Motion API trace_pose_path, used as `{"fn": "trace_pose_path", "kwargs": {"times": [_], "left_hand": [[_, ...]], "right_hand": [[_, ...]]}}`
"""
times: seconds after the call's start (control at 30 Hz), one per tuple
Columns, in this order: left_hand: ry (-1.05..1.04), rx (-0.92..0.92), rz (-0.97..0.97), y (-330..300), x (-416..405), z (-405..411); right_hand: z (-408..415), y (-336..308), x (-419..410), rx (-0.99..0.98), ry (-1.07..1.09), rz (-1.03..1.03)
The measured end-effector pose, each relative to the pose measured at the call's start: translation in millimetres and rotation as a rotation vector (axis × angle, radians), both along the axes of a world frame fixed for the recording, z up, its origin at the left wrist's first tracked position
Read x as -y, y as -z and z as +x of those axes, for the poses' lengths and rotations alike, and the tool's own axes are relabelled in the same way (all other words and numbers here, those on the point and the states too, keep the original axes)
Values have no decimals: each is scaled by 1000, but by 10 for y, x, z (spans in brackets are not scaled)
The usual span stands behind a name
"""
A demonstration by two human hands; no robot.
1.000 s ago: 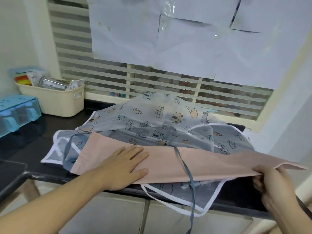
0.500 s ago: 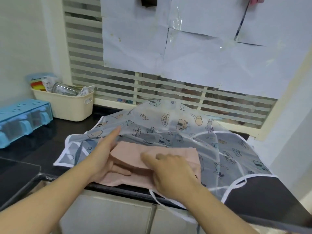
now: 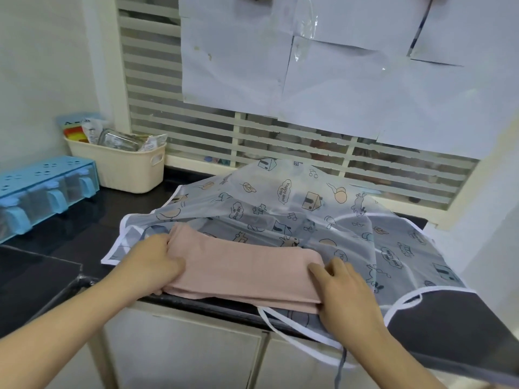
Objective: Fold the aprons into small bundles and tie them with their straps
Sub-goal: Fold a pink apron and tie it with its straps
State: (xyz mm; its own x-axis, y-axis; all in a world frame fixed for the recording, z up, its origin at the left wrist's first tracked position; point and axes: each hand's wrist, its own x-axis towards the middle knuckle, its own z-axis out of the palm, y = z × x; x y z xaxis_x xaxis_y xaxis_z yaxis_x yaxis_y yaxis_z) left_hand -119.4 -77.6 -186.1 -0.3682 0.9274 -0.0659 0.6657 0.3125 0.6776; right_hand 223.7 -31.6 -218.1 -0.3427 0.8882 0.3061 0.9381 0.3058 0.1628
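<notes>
A pink apron (image 3: 244, 269), folded into a flat band, lies near the front edge of the black counter (image 3: 70, 242). It rests on a translucent patterned apron (image 3: 309, 209) with white trim, spread out beneath it. My left hand (image 3: 153, 263) grips the pink band's left end, fingers curled over the fold. My right hand (image 3: 344, 293) holds its right end, thumb on top and fingers tucked under the edge. A white strap (image 3: 297, 329) and a grey strap (image 3: 339, 369) hang over the counter's front.
A cream basket (image 3: 126, 169) with packets stands at the back left, next to a blue compartment box (image 3: 42, 189). Behind the counter is a slatted window (image 3: 252, 136) partly covered with white paper sheets. Cabinet doors (image 3: 182, 352) are below.
The long pink strip was folded in half: my right hand brought its far end over to the left. Both hands have since moved apart to the ends of the shorter band.
</notes>
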Motion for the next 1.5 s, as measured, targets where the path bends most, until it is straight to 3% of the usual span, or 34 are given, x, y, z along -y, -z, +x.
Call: {"fn": "trace_pose_path", "kwargs": {"times": [0.17,0.27,0.3,0.37,0.47,0.57,0.8,0.93,1.17,1.37,1.5], "left_hand": [[1,-453,-54,102,15,52],[7,-810,145,214,-23,140],[65,-848,256,232,-53,201],[272,-750,395,226,-107,375],[528,-534,220,287,-222,639],[557,-607,-97,450,-314,699],[504,-622,-122,501,-291,483],[487,-627,-89,514,-293,514],[479,-582,-96,425,-256,621],[552,-513,-59,306,-311,975],[622,-511,-94,305,-397,1351]], "right_hand": [[39,-66,12,-72,-24,-294],[94,-304,-22,-239,-57,-592],[72,-353,-46,-313,-85,-644],[-42,-348,-80,-467,-142,-555],[-248,-95,-74,-349,-183,-409],[-209,182,-96,-186,-103,-467],[129,143,-121,-274,81,-455],[24,-37,-138,-489,175,-366],[28,-446,-121,-980,242,-625],[510,-660,-77,-1382,268,-463],[900,-516,55,-1549,369,-360]]}}
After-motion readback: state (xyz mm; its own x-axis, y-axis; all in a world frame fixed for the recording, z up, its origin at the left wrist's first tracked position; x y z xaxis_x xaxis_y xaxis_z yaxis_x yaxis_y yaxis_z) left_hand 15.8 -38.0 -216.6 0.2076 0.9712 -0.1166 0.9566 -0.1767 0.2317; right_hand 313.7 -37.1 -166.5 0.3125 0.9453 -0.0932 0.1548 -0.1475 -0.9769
